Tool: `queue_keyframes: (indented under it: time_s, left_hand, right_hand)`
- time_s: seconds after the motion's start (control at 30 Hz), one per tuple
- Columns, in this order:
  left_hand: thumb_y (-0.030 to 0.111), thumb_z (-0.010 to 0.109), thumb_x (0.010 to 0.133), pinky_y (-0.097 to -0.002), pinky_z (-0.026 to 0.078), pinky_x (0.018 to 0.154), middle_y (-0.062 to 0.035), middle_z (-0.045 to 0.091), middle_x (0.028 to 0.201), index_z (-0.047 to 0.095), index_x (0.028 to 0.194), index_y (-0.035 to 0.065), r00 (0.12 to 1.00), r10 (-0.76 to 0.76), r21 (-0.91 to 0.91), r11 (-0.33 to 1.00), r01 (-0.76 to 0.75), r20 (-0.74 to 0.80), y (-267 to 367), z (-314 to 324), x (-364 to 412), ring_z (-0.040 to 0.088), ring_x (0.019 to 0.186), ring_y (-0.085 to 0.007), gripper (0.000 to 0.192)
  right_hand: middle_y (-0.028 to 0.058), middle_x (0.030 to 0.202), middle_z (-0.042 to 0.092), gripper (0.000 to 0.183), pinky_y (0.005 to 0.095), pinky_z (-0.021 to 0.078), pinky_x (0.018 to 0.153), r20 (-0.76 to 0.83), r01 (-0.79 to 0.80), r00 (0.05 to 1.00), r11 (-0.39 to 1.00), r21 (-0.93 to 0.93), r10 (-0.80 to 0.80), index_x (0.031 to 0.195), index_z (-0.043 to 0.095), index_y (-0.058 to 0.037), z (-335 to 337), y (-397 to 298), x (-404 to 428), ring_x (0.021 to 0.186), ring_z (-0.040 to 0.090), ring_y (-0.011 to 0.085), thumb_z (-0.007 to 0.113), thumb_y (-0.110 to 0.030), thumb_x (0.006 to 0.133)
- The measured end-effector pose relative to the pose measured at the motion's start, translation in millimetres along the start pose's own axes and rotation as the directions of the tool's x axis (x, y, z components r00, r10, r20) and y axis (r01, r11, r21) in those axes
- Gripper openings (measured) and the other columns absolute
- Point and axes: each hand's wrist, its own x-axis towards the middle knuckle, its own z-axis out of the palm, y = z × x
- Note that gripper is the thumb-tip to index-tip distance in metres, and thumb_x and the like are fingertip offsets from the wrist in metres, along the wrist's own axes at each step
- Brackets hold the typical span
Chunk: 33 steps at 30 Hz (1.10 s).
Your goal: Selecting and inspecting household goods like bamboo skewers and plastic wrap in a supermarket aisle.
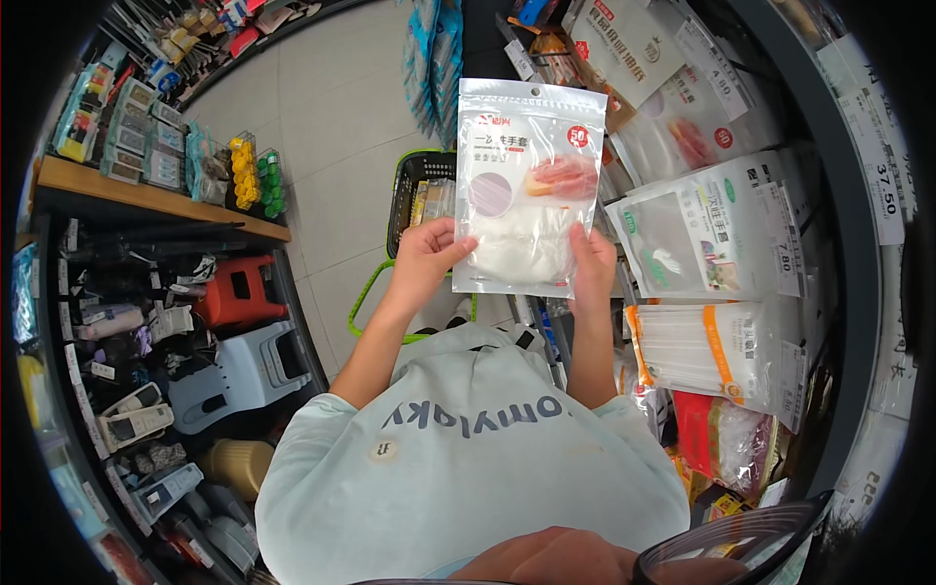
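A plastic pouch of disposable gloves (528, 190) is held upright in front of me, its printed face towards the camera. My left hand (430, 256) pinches its lower left edge, the thumb on the front. At the lower right edge, my right hand (594, 263) grips it with the thumb on the front as well. The pouch has a hang hole at its top and folded white film shows through its lower part. Beyond it, partly hidden, a black and green shopping basket (401, 191) with packets inside stands on the floor.
Hanging packs of gloves (680, 227) and a pack of straws (702, 351) line the rack at my right. To the left, shelves hold a red plastic stool (238, 292) and a grey-blue stool (241, 373). Blue packaged goods (433, 66) hang beyond the basket, beside the tiled floor (336, 110).
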Motion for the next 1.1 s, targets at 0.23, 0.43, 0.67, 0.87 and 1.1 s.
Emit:
queue_keyframes:
  time_s: [0.23, 0.43, 0.67, 0.87, 1.1]
  left_hand:
    - [-0.001, 0.068, 0.087, -0.0199, 0.05, 0.071, -0.0027, 0.069, 0.088, 0.065, 0.098, -0.0023, 0.998, 0.035, 0.076, 0.997, -0.032, -0.044, -3, -5, 2, 0.062, 0.078, -0.0057, 0.011]
    - [-0.001, 0.068, 0.086, -0.0197, 0.049, 0.07, -0.0015, 0.068, 0.086, 0.065, 0.096, -0.0011, 0.997, 0.052, 0.115, 0.992, -0.044, -0.064, -3, -8, 2, 0.061, 0.075, -0.0052, 0.011]
    - [-0.003, 0.067, 0.086, -0.0187, 0.049, 0.069, -0.0007, 0.068, 0.086, 0.063, 0.105, -0.0014, 0.995, 0.063, 0.144, 0.988, -0.052, -0.072, -5, -9, 1, 0.06, 0.074, -0.0041, 0.019]
    - [0.02, 0.076, 0.083, -0.0357, 0.042, 0.1, -0.0159, 0.05, 0.135, 0.035, 0.146, 0.0066, 0.819, 0.57, 0.819, 0.438, -0.371, 0.066, 2, 9, -1, 0.049, 0.124, -0.0216, 0.076]
    - [0.038, 0.058, 0.096, -0.0398, 0.036, 0.109, -0.013, 0.041, 0.147, 0.031, 0.148, 0.0059, 0.999, -0.02, -0.244, 0.969, 0.029, 0.04, -34, 27, -7, 0.043, 0.134, -0.0273, 0.067]
  right_hand:
    - [0.0111, 0.103, 0.069, 0.033, 0.0267, 0.0519, 0.077, 0.032, 0.021, 0.999, 1.0, -0.014, -0.021, 0.113, 0.062, 0.0076, -1, 3, 2, 0.086, 0.066, 0.0126, 0.054, -0.022, 0.1]
    - [0.0108, 0.102, 0.069, 0.034, 0.0263, 0.0516, 0.077, 0.042, 0.043, 0.998, 0.999, -0.025, -0.042, 0.112, 0.062, 0.0076, -1, 5, 3, 0.085, 0.066, 0.0123, 0.054, -0.023, 0.1]
    - [0.0104, 0.101, 0.069, 0.034, 0.0257, 0.0508, 0.077, 0.029, 0.057, 0.998, 0.998, -0.028, -0.056, 0.112, 0.063, 0.0075, 0, 7, 4, 0.085, 0.065, 0.0114, 0.054, -0.023, 0.1]
    - [0.0067, 0.106, 0.068, 0.034, 0.0277, 0.0464, 0.086, 0.027, 0.216, 0.976, 0.947, -0.239, -0.216, 0.116, 0.063, 0.0051, -5, 28, 4, 0.095, 0.06, 0.0114, 0.052, -0.022, 0.101]
    - [0.0187, 0.151, 0.036, 0.045, 0.0514, 0.018, 0.115, 0.579, 0.697, 0.717, 0.405, -0.592, -0.388, 0.133, 0.055, -0.0048, 55, 26, -28, 0.142, 0.027, 0.0397, 0.054, -0.026, 0.094]
